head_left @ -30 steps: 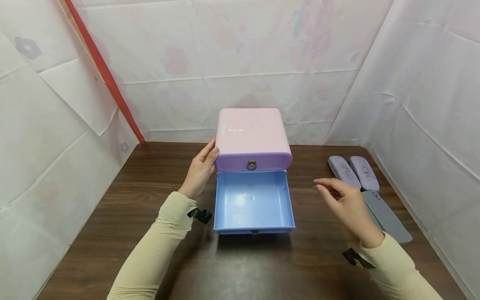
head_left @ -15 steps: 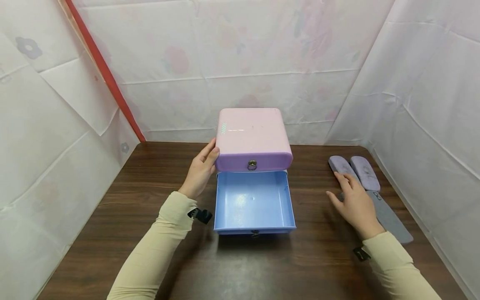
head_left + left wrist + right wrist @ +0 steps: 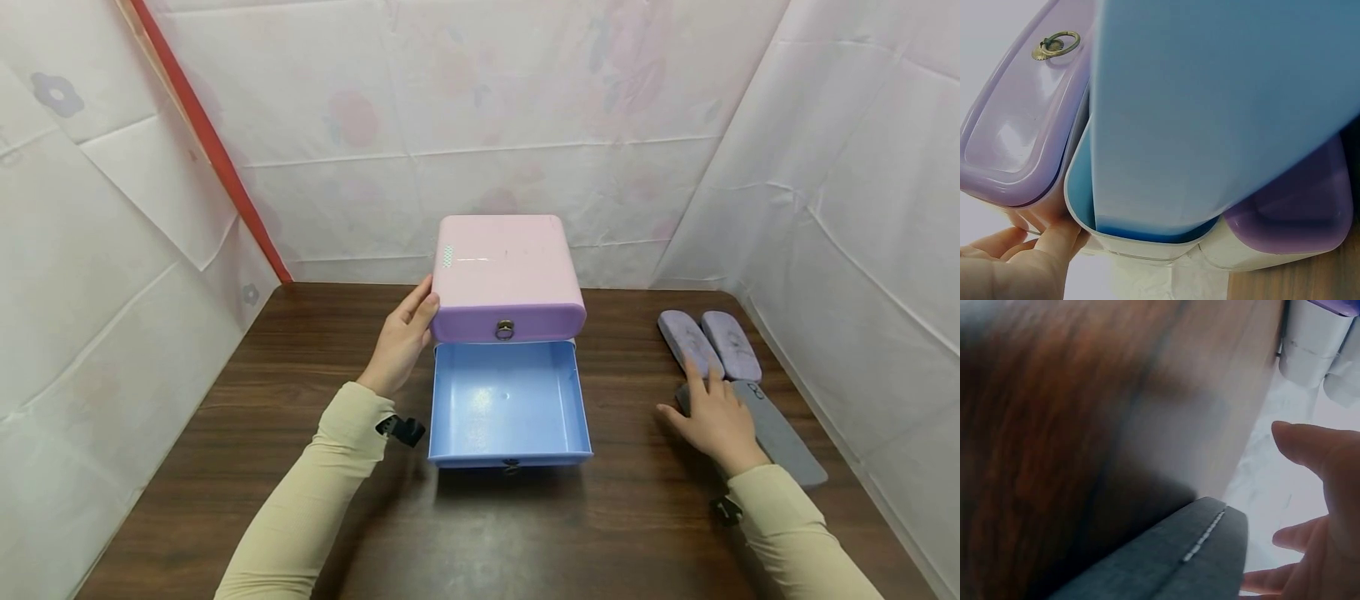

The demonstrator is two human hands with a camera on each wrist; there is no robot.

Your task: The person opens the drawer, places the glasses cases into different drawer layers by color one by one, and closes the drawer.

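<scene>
A small chest of drawers (image 3: 506,262) has a pale pink top and a purple upper front with a ring pull. Its blue drawer (image 3: 504,408) is pulled far out, with nothing inside. A lower purple drawer (image 3: 1297,200) is closed. My left hand (image 3: 396,346) rests against the chest's left side, thumb near the front corner. At the right, my right hand (image 3: 716,425) spreads its fingers over a grey slab-like case (image 3: 1179,550) with a pale toothed line along its edge. Its fingertips overlap the near end of a purple-grey glasses case (image 3: 686,333) in the head view.
A second glasses case (image 3: 731,346) lies beside the first. Next to the right hand lies a grey phone-like slab (image 3: 783,442) with round rings at one corner. White patterned sheets (image 3: 480,108) enclose the dark wooden table (image 3: 322,325) at back and sides.
My right hand has moved right from beside the drawer to the grey slabs, spread its fingers, then drawn slightly back toward me. My left hand and the chest have stayed in place.
</scene>
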